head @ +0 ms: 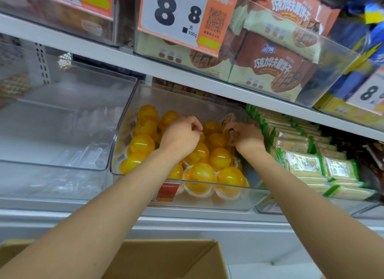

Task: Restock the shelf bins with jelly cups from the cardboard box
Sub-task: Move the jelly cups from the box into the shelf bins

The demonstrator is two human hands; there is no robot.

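A clear plastic shelf bin [124,133] in the middle of the shelf holds several yellow jelly cups [199,174]. Both my arms reach into it. My left hand [180,133] is curled over the pile near the bin's middle, its fingers closed; what it holds is hidden. My right hand [245,136] is at the bin's back right and grips a clear jelly cup [227,118] whose lid faces me. The open cardboard box [162,258] sits below at the bottom edge; its inside is out of sight.
An empty clear bin [68,123] stands to the left. To the right lies a bin of green-edged biscuit packs [307,160]. The shelf above carries boxes of waffle biscuits [276,66] behind an orange price tag [178,19] reading 8.8.
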